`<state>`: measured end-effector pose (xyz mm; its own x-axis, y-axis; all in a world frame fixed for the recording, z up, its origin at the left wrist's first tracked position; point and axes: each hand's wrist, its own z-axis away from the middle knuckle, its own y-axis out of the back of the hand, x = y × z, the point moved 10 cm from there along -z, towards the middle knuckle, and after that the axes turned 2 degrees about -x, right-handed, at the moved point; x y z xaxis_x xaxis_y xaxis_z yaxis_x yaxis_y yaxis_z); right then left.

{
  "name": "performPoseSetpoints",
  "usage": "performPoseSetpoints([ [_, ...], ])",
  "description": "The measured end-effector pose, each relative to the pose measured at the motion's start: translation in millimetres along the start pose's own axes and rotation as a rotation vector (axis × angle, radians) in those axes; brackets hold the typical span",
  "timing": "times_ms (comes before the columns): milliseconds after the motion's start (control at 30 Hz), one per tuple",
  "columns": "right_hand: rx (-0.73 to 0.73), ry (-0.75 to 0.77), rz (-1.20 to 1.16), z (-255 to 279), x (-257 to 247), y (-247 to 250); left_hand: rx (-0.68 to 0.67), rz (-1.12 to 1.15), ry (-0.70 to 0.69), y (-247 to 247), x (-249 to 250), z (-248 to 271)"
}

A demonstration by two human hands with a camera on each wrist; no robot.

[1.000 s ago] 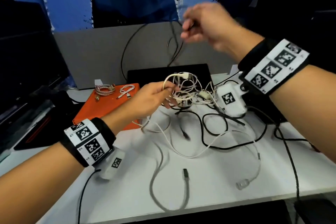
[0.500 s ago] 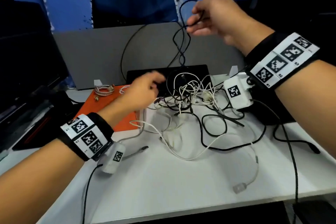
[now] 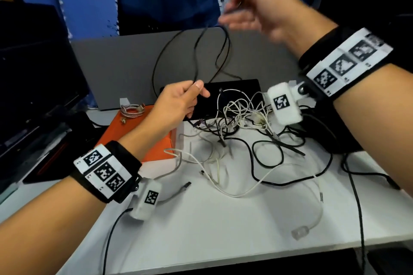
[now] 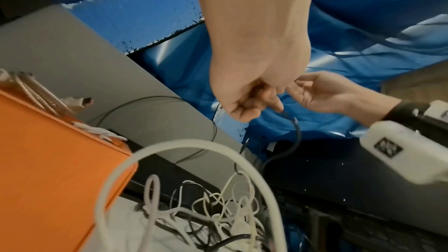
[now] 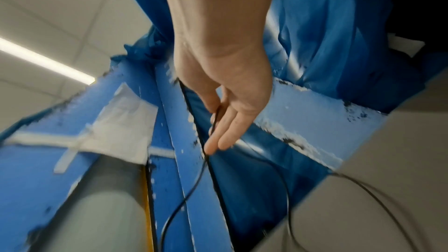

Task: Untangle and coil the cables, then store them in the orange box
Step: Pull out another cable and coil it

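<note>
A thin black cable point(image 3: 224, 51) hangs in loops between my two hands above the table. My left hand point(image 3: 196, 87) pinches it between thumb and finger just over the orange box point(image 3: 118, 125); the left wrist view shows the hand point(image 4: 266, 101) curled round the cable point(image 4: 296, 127). My right hand point(image 3: 234, 10) is raised and blurred, and pinches the cable's upper part. In the right wrist view the hand point(image 5: 215, 120) holds the cable point(image 5: 194, 185) between thumb and forefinger, the other fingers nearly straight. A tangle of white and black cables point(image 3: 241, 118) lies on the white table point(image 3: 223, 241).
A coiled silver cable point(image 3: 131, 110) lies on the orange box point(image 4: 53, 160). A grey panel point(image 3: 116, 67) stands behind, with a flat black device point(image 3: 237, 88) in front of it. A dark monitor point(image 3: 33, 69) stands at the left. A white cable with a clear plug point(image 3: 300, 232) reaches toward the table's front right.
My left hand has let go of the white cable bundle, risen and pinched the black cable. My right hand has stayed high, and the black cable now hangs in longer loops.
</note>
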<state>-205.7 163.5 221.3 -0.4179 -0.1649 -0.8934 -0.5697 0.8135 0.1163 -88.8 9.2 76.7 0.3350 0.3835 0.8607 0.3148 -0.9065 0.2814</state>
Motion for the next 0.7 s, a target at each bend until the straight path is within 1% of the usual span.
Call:
performPoseSetpoints([
  [67, 0.089, 0.097, 0.005, -6.3, -25.2, 27.4, 0.001, 0.036, -0.010, 3.2, -3.9, 4.4],
  [133, 0.040, 0.087, 0.050, -25.3, -24.7, 44.6, 0.054, 0.056, -0.063, 12.8, -1.2, 6.7],
  [200, 0.096, 0.110, 0.267, -42.2, -23.6, 71.5, 0.131, 0.032, -0.114, 24.6, 4.0, 7.6],
  [233, 0.127, 0.102, 0.375, -40.0, -24.1, 73.4, 0.164, 0.014, -0.122, 29.1, 6.1, 8.1],
  [267, 0.175, 0.045, 0.488, -32.3, -23.8, 73.0, 0.186, 0.002, -0.124, 32.2, 7.8, 8.2],
  [300, 0.247, 0.029, 0.612, -22.3, -29.4, 66.5, 0.196, -0.003, -0.129, 33.4, 10.9, 8.5],
  [333, 0.333, 0.102, 0.747, -5.1, -43.9, 54.7, 0.197, -0.006, -0.135, 33.4, 14.4, 8.0],
  [367, 0.347, 0.223, 0.876, 12.6, -54.4, 34.5, 0.186, -0.003, -0.137, 31.8, 18.1, 7.4],
  [400, 0.257, 0.320, 0.924, 32.4, -56.3, 2.3, 0.165, 0.007, -0.137, 28.7, 21.6, 6.1],
  [433, 0.095, 0.354, 0.941, 46.1, -44.1, -32.5, 0.142, 0.025, -0.139, 24.9, 25.4, 5.4],
  [467, -0.080, 0.341, 0.936, 59.9, -27.9, -66.1, 0.120, 0.041, -0.145, 20.1, 30.0, 5.3],
  [500, -0.237, 0.293, 0.880, 64.1, -3.4, -89.5, 0.104, 0.053, -0.155, 15.2, 34.9, 5.8],
  [533, -0.361, 0.228, 0.774, 72.8, 17.2, -109.9, 0.097, 0.064, -0.166, 11.6, 39.9, 6.5],
  [567, -0.437, 0.164, 0.628, 79.2, 32.9, -120.8, 0.105, 0.073, -0.176, 11.7, 45.2, 7.3],
  [600, -0.477, 0.096, 0.490, 82.8, 46.8, -123.5, 0.136, 0.080, -0.184, 17.3, 50.1, 8.8],
  [633, -0.486, 0.031, 0.400, 83.3, 60.5, -119.0, 0.186, 0.079, -0.196, 29.1, 55.0, 11.3],
  [700, -0.471, -0.025, 0.454, 78.2, 84.0, -100.7, 0.285, 0.040, -0.226, 60.9, 65.5, 16.9],
])
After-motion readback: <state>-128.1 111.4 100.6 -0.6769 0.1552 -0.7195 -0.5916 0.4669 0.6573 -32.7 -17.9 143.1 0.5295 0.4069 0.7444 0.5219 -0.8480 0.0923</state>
